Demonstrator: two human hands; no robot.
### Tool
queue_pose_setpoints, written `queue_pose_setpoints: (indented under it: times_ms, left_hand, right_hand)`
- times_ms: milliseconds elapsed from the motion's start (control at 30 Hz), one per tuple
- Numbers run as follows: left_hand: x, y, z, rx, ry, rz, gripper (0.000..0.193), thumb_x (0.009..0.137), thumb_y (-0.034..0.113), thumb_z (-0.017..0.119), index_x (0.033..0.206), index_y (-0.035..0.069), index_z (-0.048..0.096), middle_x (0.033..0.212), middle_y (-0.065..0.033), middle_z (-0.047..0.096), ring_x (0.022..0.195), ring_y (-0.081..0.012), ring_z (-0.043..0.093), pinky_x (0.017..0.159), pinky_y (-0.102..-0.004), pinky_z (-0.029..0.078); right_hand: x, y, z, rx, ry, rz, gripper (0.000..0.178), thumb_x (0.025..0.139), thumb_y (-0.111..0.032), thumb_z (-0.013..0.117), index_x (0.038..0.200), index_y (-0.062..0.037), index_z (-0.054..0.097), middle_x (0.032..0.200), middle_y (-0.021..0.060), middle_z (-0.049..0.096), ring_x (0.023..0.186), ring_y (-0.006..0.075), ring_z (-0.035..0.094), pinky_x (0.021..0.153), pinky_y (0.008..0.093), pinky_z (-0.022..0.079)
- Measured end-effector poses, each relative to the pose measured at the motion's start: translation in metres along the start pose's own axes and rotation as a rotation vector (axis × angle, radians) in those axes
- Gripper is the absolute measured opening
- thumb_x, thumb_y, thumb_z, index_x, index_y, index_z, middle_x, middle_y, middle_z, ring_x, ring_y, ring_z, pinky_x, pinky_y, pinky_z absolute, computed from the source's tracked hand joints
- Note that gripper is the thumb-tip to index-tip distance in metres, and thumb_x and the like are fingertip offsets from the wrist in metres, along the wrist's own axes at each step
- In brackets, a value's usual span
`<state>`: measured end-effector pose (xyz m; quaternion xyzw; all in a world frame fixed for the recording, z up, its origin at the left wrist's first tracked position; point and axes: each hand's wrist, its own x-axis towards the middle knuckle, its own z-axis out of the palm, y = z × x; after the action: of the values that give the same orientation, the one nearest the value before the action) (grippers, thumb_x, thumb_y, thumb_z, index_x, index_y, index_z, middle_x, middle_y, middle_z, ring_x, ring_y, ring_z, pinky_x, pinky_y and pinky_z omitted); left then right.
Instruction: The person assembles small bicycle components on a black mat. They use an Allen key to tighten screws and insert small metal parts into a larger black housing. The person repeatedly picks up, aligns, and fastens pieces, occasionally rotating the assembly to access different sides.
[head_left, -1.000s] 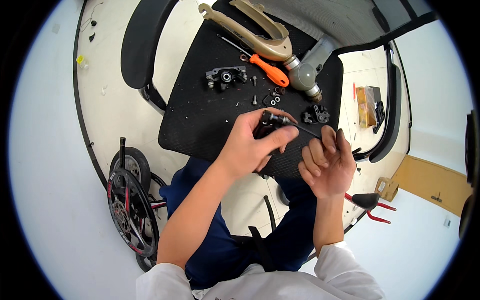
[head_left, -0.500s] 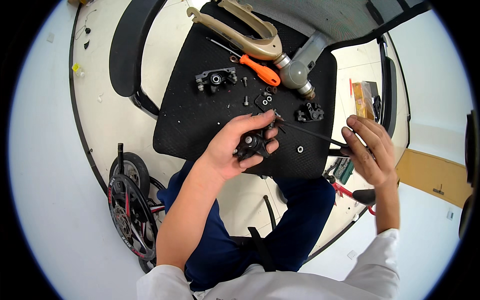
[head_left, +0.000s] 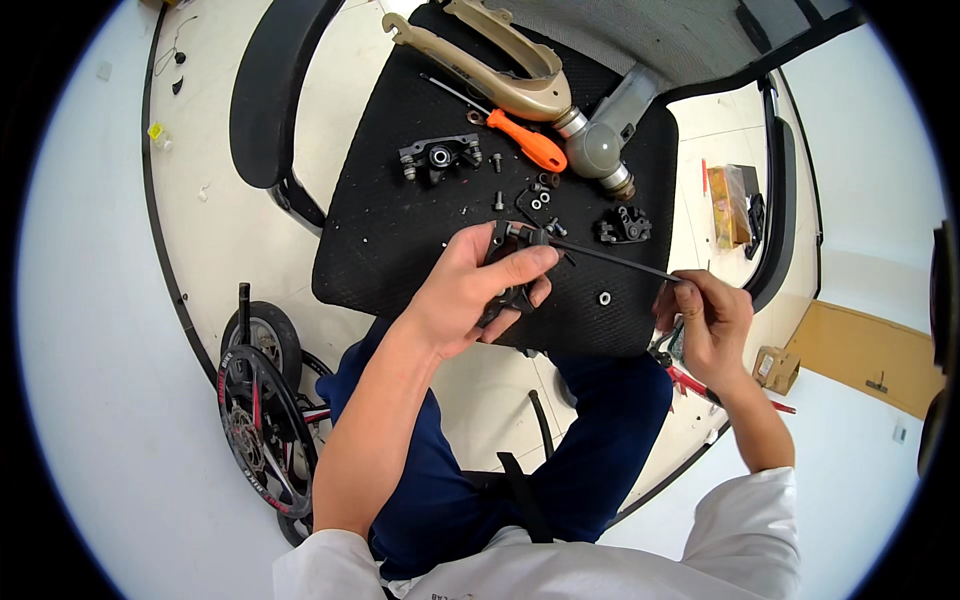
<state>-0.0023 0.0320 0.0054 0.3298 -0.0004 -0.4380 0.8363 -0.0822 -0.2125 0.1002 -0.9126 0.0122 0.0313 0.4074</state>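
My left hand [head_left: 462,290] is wrapped round a black bicycle brake caliper [head_left: 506,238], its thumb lying across the near side. From the right, my right hand [head_left: 716,322] grips the outer end of a long, thin, dark hex key [head_left: 618,264]. The key's far end meets the caliper beside my left thumb; the exact contact is hidden. Under both hands is a black chair seat [head_left: 370,250]. On it lie another black caliper [head_left: 438,156], a smaller black brake part [head_left: 626,226], several bolts [head_left: 499,200] and a silver nut [head_left: 604,298].
A tan bicycle fork [head_left: 510,92] and an orange-handled screwdriver [head_left: 528,142] occupy the seat's far part. Black armrests [head_left: 262,95] flank the seat. Bicycle wheels [head_left: 262,430] stand on the floor at left; a cardboard box [head_left: 776,370] is at right.
My right hand has moved down and its fingers have closed in around the key's end. My left hand has turned the caliper, and its thumb has shifted lower.
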Motion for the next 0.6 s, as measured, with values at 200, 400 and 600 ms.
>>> queue_pose_setpoints:
  times_ms: [200, 400, 600]
  left_hand:
    - [-0.002, -0.001, 0.010, 0.343, 0.066, 0.086, 0.021, 0.088, 0.016, 0.066, 0.095, -0.003, 0.060, 0.069, -0.0047, 0.058, 0.040, -0.0053, 0.044, 0.032, -0.0192, 0.031]
    - [0.003, 0.001, 0.011, 0.224, 0.042, 0.007, 0.022, 0.089, 0.018, 0.064, 0.095, -0.004, 0.060, 0.069, -0.0056, 0.058, 0.039, -0.0057, 0.043, 0.032, -0.0199, 0.030]
    - [0.002, 0.005, 0.006, -0.067, -0.022, -0.067, 0.026, 0.091, 0.020, 0.060, 0.096, -0.005, 0.060, 0.070, -0.0111, 0.059, 0.036, -0.0072, 0.042, 0.031, -0.0197, 0.030]
  right_hand:
    - [-0.005, -0.001, -0.001, 0.932, -0.121, 0.775, 0.035, 0.101, -0.025, 0.047, 0.081, 0.0018, 0.056, 0.061, 0.0108, 0.059, 0.039, 0.0150, 0.050, 0.039, 0.0245, 0.041]
    - [-0.012, -0.007, -0.002, 0.564, -0.086, 0.534, 0.029, 0.099, -0.020, 0.052, 0.110, 0.0061, 0.059, 0.074, 0.0139, 0.065, 0.056, 0.0193, 0.063, 0.057, 0.0279, 0.052]
    - [-0.010, -0.012, -0.022, -0.533, -0.229, -0.450, 0.064, 0.066, 0.000, 0.078, 0.125, 0.0031, 0.055, 0.089, 0.0158, 0.067, 0.077, 0.0281, 0.067, 0.077, 0.0356, 0.056]
